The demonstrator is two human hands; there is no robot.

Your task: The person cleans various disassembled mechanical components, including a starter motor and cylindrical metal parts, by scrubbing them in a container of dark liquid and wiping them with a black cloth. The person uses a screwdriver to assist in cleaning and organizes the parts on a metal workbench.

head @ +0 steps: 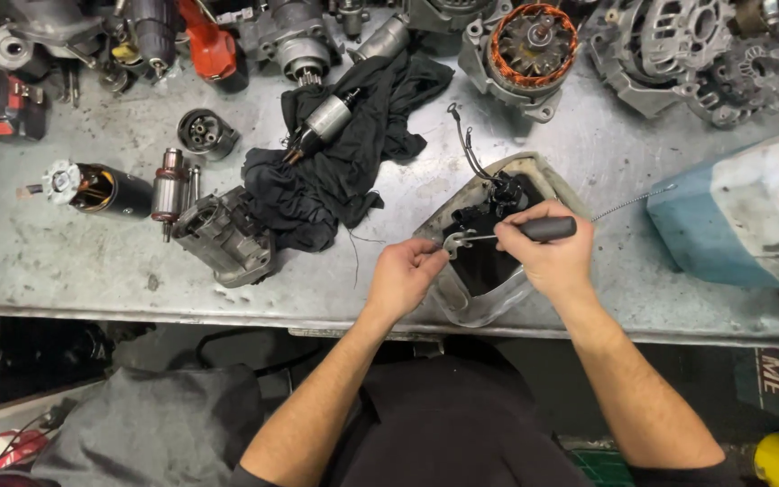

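Small metal bracket (454,242) sits pinched in the fingertips of the left hand (405,275), right above the near edge of the grey tabletop (65,261). The right hand (547,257) is wrapped tight around a black-handled tool (545,229), its tip meeting the bracket. Both hands hover over a shallow tray (462,302) holding black parts (498,203) with wires. Just left lie a black cloth (344,153) and a starter housing (223,236); an alternator stator (529,45) sits at the far edge.

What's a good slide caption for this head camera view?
Left hand holds small metal bracket; right hand applies black-handled tool.
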